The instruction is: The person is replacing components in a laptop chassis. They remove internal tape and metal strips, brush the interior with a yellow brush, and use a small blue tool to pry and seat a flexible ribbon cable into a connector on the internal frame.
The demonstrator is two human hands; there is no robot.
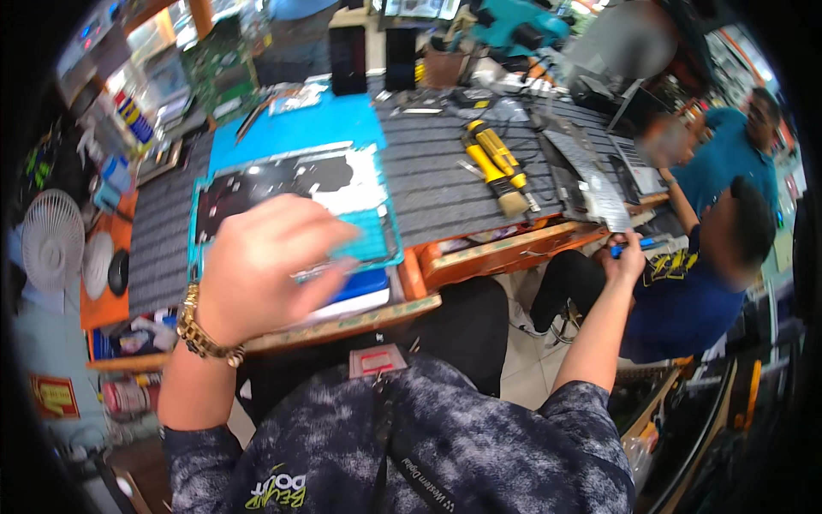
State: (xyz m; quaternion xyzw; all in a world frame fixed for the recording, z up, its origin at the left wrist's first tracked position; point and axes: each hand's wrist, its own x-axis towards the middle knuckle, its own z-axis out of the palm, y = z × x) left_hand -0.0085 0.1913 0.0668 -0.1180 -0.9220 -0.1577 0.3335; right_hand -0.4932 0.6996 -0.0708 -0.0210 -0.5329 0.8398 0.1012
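My left hand, with a gold watch or bracelet on its wrist, hangs above a teal-edged panel. Motion smears its fingers, so whether they hold anything is unclear. The panel looks like a laptop cover, with black and silver-white areas inside its frame, and lies partly on a blue mat. Away to the right, my right hand is closed round a blue-handled tool, whose kind I cannot make out. Just beyond that hand is the end of a long silver-grey strip.
Yellow-and-black tools and a brush lie on the striped grey bench mat. An orange drawer stands partly open. Two people sit at the right, one in dark blue, near a laptop. A white fan is at left.
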